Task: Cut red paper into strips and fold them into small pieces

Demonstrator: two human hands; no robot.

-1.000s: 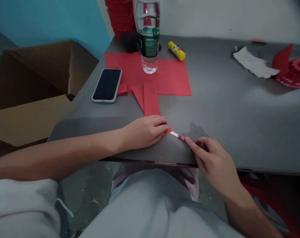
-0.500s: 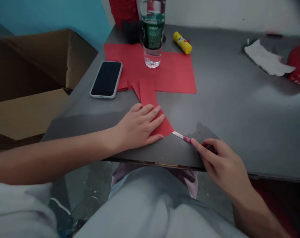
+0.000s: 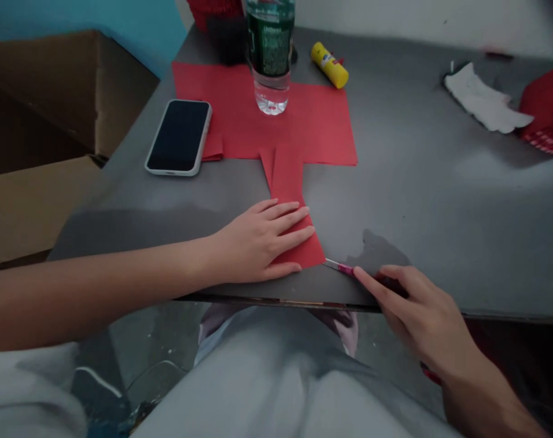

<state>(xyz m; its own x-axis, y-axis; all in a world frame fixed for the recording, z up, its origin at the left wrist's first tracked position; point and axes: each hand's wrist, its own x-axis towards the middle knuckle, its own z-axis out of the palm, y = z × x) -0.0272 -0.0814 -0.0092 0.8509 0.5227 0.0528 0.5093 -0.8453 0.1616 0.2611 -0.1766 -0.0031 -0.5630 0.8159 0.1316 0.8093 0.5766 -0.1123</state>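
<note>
Red paper strip (image 3: 289, 201) | left hand (image 3: 258, 240) flat on it | right hand (image 3: 422, 316) fingers grip knife (image 3: 339, 266) | no legible writing

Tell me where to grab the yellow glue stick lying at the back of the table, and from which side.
Take the yellow glue stick across the middle of its barrel, coming from above. It lies flat on the grey table, slanted, so fingers should close across its short width. The water bottle stands close on its left, so approaching from the right side looks safer.
</note>
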